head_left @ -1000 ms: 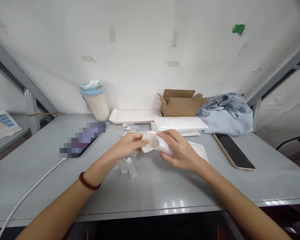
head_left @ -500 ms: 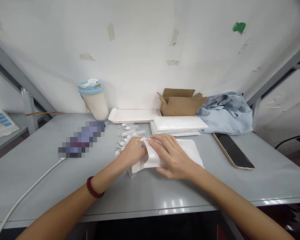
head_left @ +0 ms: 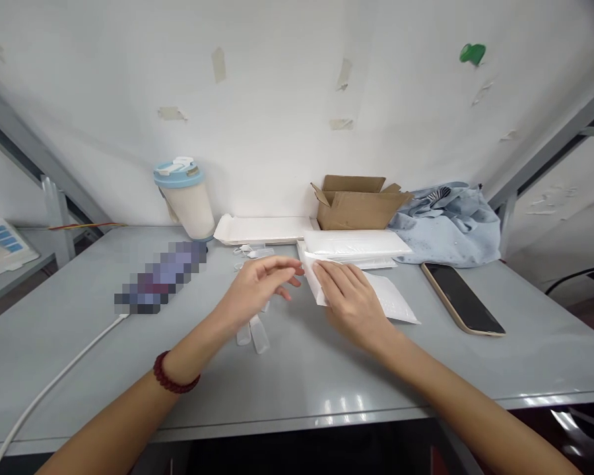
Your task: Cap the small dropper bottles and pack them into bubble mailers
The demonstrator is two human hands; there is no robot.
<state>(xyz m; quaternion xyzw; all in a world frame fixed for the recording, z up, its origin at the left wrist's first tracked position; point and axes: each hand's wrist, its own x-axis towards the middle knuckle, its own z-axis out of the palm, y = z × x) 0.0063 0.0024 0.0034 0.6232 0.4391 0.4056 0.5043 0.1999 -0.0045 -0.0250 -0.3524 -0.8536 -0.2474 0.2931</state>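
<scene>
My right hand point(head_left: 354, 300) grips a white padded envelope point(head_left: 396, 303) near its left end, fingers on top. The envelope's left edge is lifted and tilted off the table. Just left of that edge, my left hand point(head_left: 260, 287) is curved with fingers apart and nothing visible in it. Its fingertips come close to the envelope; whether they touch I cannot tell. Small clear plastic tubes point(head_left: 259, 334) with white loops lie under and around my left hand, partly hidden by it.
Behind are stacked white envelopes point(head_left: 356, 244), another white envelope point(head_left: 264, 229), an open cardboard box point(head_left: 361, 210) and blue cloth point(head_left: 450, 231). A phone point(head_left: 462, 300) lies right. Left stand a lidded cup point(head_left: 191, 204) and a blurred-out device point(head_left: 161, 277) on a white cable point(head_left: 59, 376).
My left hand has come out of the envelope's mouth and moved slightly left, its fingers now apart. The envelope has shifted right and turned in my right hand.
</scene>
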